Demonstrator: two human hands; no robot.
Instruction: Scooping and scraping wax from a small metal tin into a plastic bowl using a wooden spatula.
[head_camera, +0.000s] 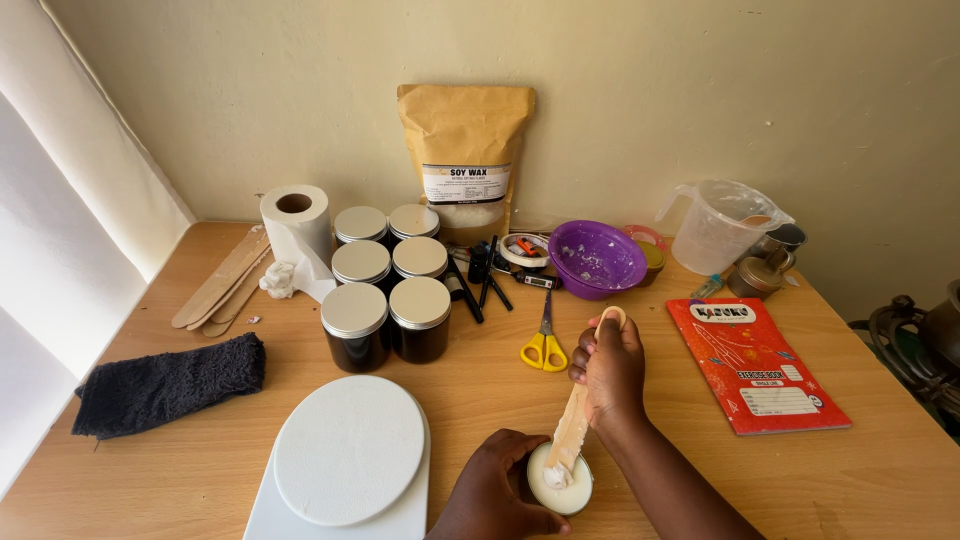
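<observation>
While the left hand is wrapped around the side of a small round container filled with white wax, the right hand is closed around a flat wooden stirring stick, which leans down into the wax with white coating on its lower end. This container stands on the wooden surface at the near edge, just beside a white round kitchen scale on its left. Behind the scale, six dark jars with silver lids stand close together in two rows. Yellow-handled scissors lie between the jars and the right hand. A brown paper bag of wax stands upright against the wall, and a purple bowl with white remains inside is to its right, near a clear plastic measuring jug. A red exercise book lies on the right side of the surface. On the left side there are a toilet paper roll, several more wooden sticks and a dark folded cloth
</observation>
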